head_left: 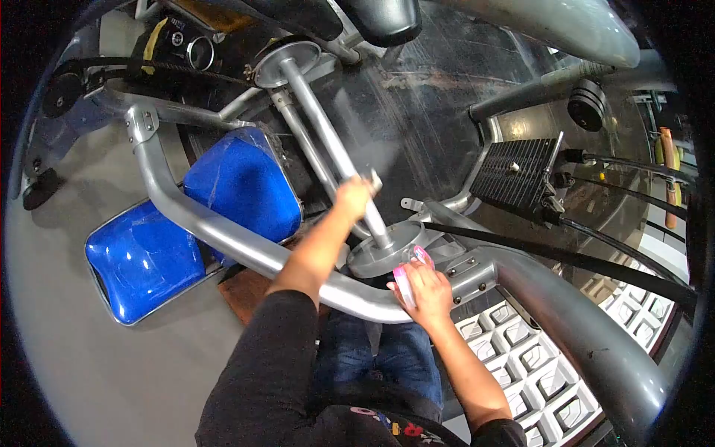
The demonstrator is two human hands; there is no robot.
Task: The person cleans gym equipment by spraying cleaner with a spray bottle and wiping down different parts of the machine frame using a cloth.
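Observation:
My left hand (353, 197) is closed on the slanted silver bar (325, 123) of a gym machine, smeared a little by motion. A small whitish bit, perhaps a cloth, shows at its fingertips; its kind is unclear. Nearer to me, my right hand (430, 294) is wrapped round a pink and white bottle (403, 283), with a second pink part by the fingertips. The bottle is partly hidden by the fingers. It is held just above the curved silver frame tube (365, 299), beside the round grey disc (387, 249) at the bar's lower end.
Blue padded seats (242, 182) lie left of the frame tube. A black ribbed footplate (514, 175) sits at right, with a thick grey tube (588, 335) below it. White patterned panels (536, 361) show at lower right. A round plate (289, 63) caps the bar's far end.

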